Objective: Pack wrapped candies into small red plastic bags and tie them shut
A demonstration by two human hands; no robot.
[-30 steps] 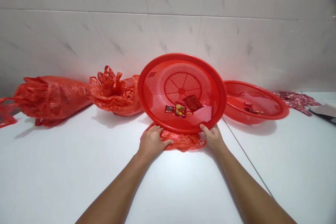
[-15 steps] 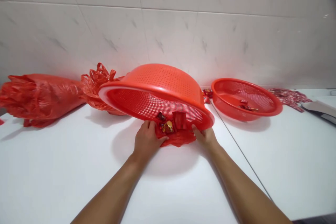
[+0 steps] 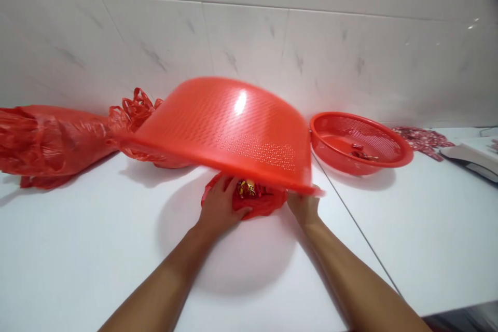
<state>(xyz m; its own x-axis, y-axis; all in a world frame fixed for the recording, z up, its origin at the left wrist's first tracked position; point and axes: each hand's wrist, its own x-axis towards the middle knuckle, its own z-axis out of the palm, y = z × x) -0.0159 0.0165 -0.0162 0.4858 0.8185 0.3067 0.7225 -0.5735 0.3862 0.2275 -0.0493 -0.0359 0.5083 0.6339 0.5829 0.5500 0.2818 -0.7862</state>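
Currently, my left hand (image 3: 220, 208) lies open on the red plastic bag (image 3: 262, 206); my right hand (image 3: 304, 209), its grip hidden, sits under the rim of the tilted red colander (image 3: 229, 127); keeping that edge low looks sound.

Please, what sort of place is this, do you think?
It is probably a home kitchen or a similar work area. It has marble-look white wall tiles, a smooth white countertop, and a red perforated plastic colander of the kind used for food.
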